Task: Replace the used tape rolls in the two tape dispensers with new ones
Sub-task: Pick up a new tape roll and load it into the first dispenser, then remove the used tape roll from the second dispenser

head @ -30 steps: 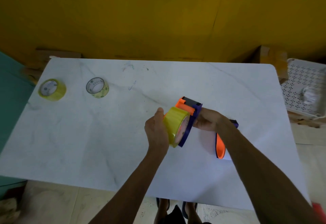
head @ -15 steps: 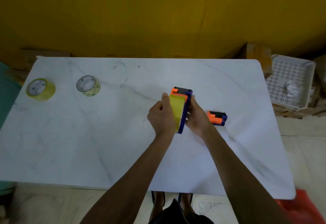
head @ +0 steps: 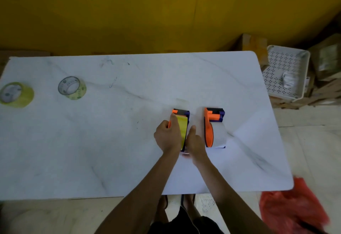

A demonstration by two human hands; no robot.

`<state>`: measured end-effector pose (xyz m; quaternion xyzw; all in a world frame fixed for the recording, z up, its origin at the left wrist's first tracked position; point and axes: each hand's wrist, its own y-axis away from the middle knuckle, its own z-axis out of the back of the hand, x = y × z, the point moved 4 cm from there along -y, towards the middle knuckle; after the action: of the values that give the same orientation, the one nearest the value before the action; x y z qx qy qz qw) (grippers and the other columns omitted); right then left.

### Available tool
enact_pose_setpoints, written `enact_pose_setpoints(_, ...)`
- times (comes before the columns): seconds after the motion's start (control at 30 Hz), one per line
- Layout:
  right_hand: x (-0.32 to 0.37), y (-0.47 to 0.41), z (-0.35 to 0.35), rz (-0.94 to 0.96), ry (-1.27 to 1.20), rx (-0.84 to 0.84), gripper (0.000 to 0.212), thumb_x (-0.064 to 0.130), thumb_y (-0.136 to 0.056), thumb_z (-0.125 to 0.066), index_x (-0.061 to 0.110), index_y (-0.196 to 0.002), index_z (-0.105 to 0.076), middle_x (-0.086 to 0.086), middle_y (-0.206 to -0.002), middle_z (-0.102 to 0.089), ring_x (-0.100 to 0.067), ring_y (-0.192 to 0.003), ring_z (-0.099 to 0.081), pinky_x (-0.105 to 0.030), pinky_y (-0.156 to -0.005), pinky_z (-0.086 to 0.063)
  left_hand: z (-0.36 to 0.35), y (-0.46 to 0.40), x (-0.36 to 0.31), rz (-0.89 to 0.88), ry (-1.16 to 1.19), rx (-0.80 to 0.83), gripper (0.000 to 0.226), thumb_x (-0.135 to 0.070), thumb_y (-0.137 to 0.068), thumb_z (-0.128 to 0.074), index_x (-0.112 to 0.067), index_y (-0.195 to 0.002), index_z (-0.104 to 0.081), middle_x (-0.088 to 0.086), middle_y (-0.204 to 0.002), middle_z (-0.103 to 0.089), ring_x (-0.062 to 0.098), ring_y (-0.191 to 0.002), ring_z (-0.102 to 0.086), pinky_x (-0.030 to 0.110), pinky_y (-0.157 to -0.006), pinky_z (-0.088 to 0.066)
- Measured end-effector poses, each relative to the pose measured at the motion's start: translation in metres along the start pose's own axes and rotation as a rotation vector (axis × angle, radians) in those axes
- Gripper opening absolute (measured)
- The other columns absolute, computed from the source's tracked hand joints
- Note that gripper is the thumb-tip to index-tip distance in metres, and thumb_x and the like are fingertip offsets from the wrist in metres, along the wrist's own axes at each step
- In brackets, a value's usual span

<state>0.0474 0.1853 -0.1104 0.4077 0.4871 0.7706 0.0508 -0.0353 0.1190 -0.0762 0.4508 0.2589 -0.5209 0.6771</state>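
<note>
Here the white table (head: 92,150) carries everything: two loose tape rolls (head: 72,87) far left, a second dispenser (head: 214,126) just right of the hands. The left hand (head: 167,138) and right hand (head: 195,142) clamp the nearer dispenser (head: 181,121), yellow roll (head: 181,131) inside. Best to steady it upright while seating the roll.

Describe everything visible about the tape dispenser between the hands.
The purple and orange plastic tape dispenser stands on edge on the white marble-look table, left of a second one. It carries a yellow tape roll. The left hand grips its left side, thumb on the roll; the right hand rests against its right side.
</note>
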Motion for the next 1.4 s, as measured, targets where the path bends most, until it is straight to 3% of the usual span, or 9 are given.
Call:
enact_pose_setpoints(0.07,-0.002,0.006,0.009,0.136,0.169,-0.091,0.065,0.053,-0.098,-0.015,0.016,-0.062,-0.054,-0.008,-0.069,-0.063,-0.030,-0.077,-0.064,-0.037,-0.076,-0.052,-0.005,0.003,0.009,-0.008,0.000,-0.006,0.054,-0.039,-0.089,-0.055,-0.016,-0.047,-0.031,0.001,-0.046,-0.036,0.017,-0.047,-0.032,0.030,-0.050,-0.029)
enact_pose_setpoints(0.27,0.004,0.010,0.017,0.426,0.119,-0.124,0.049,0.033,-0.104,-0.023,0.023,-0.060,-0.045,0.001,-0.057,-0.053,-0.011,-0.054,-0.053,-0.007,-0.041,-0.037,-0.016,0.014,0.021,-0.016,0.041,-0.054,0.050,-0.033,-0.094,-0.053,-0.011,-0.051,-0.040,0.002,-0.046,-0.040,0.015,-0.045,-0.035,0.028,-0.048,-0.030)
enact_pose_setpoints(0.47,-0.002,0.006,0.011,0.419,0.150,-0.097,0.059,0.046,-0.100,-0.026,0.024,-0.053,-0.054,0.006,-0.046,-0.058,-0.002,-0.048,-0.056,-0.023,-0.052,-0.040,-0.015,0.013,0.022,-0.008,0.009,-0.061,0.050,-0.034,-0.096,-0.050,-0.003,-0.056,-0.050,0.008,-0.050,-0.049,0.019,-0.047,-0.043,0.029,-0.048,-0.035)
enact_pose_setpoints(0.7,0.009,0.018,0.018,0.554,0.218,-0.164,0.046,0.030,-0.102,-0.029,0.022,-0.059,-0.042,0.003,-0.053,-0.047,-0.007,-0.051,-0.049,-0.019,-0.049,-0.037,-0.012,0.012,0.022,0.008,0.010,-0.010,0.039,-0.042,-0.095,-0.047,-0.013,-0.068,-0.047,-0.003,-0.057,-0.050,0.015,-0.054,-0.050,0.025,-0.048,-0.039)
enact_pose_setpoints(0.9,0.039,0.039,0.071,0.730,0.216,-0.389,0.033,0.017,-0.091,-0.049,0.013,-0.059,-0.045,0.002,-0.051,-0.044,-0.008,-0.048,-0.038,-0.022,-0.050,-0.033,0.013,0.019,-0.015,-0.452,-0.034,-0.067,0.021,-0.014,-0.085,-0.049,-0.001,-0.101,-0.053,0.012,-0.090,-0.055,0.024,-0.081,-0.053,0.034,-0.072,-0.046)
enact_pose_setpoints(1.0,0.050,0.031,0.110,0.677,0.154,-0.506,0.025,0.017,-0.089,-0.050,0.009,-0.065,-0.052,-0.002,-0.056,-0.053,-0.008,-0.050,-0.045,-0.014,-0.047,-0.033,0.009,0.025,-0.054,-0.595,0.049,0.043,0.012,-0.006,-0.082,-0.048,-0.006,-0.090,-0.057,0.007,-0.086,-0.061,0.022,-0.079,-0.057,0.032,-0.072,-0.049)
enact_pose_setpoints(1.13,0.041,0.004,0.138,0.481,0.326,-0.518,0.030,0.025,-0.091,-0.048,0.016,-0.063,-0.052,0.009,-0.061,-0.055,-0.005,-0.058,-0.051,-0.020,-0.052,-0.036,-0.022,0.042,-0.086,-0.508,0.135,0.267,0.011,-0.013,-0.085,-0.048,-0.015,-0.087,-0.058,-0.001,-0.079,-0.064,0.016,-0.075,-0.063,0.028,-0.067,-0.050)
enact_pose_setpoints(1.23,0.020,-0.013,0.140,0.376,0.386,-0.494,0.037,0.027,-0.093,-0.043,0.014,-0.058,-0.048,0.005,-0.057,-0.053,-0.010,-0.055,-0.050,-0.019,-0.050,-0.033,-0.049,0.070,-0.079,-0.521,0.003,0.314,0.011,-0.012,-0.088,-0.048,-0.017,-0.086,-0.057,-0.008,-0.073,-0.059,0.008,-0.067,-0.057,0.020,-0.060,-0.044)
enact_pose_setpoints(1.4,0.003,-0.022,0.140,0.374,0.347,-0.442,0.041,0.028,-0.096,-0.040,0.014,-0.059,-0.049,0.003,-0.058,-0.053,-0.013,-0.057,-0.052,-0.021,-0.054,-0.037,-0.071,0.091,-0.031,-0.463,-0.204,0.304,0.015,0.002,-0.081,-0.050,-0.005,-0.092,-0.057,0.005,-0.084,-0.057,0.010,-0.075,-0.048,0.012,-0.065,-0.038)
